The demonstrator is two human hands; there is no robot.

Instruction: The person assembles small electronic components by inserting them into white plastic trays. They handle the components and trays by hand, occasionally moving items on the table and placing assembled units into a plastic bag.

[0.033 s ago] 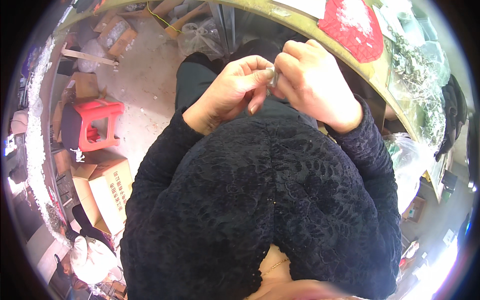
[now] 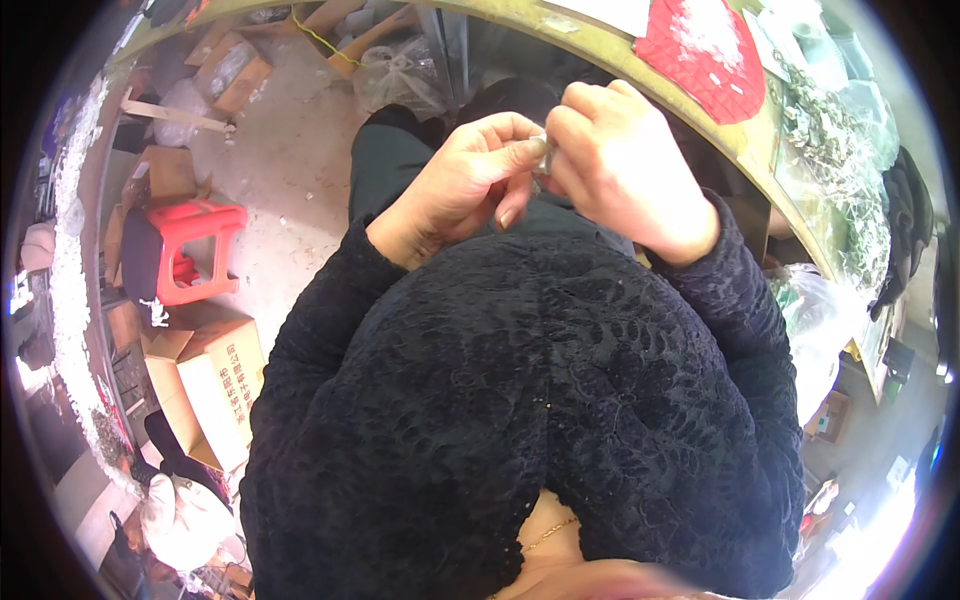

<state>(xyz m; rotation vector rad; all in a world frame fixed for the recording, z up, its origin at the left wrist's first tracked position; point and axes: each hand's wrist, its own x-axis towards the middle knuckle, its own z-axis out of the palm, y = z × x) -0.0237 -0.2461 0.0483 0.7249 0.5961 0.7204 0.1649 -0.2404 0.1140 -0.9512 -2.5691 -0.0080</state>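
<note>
Over my lap, both hands meet at the fingertips around a small whitish piece. Too little of it shows to tell its kind. Thumb and index finger of my left hand pinch it from the left, with the other fingers curled below. My right hand is closed on its right side, back of the hand upward. Its fingertips are mostly hidden, so its grip on the piece is only partly visible.
A yellowish table edge curves beyond my hands, bearing a red cloth with small clear pieces and a heap of whitish-green strips. To the left stand a red stool and an open cardboard box. A clear plastic bag lies ahead.
My right hand has shifted very slightly, and a little less of the small whitish piece shows between the fingertips. My left hand stays in place.
</note>
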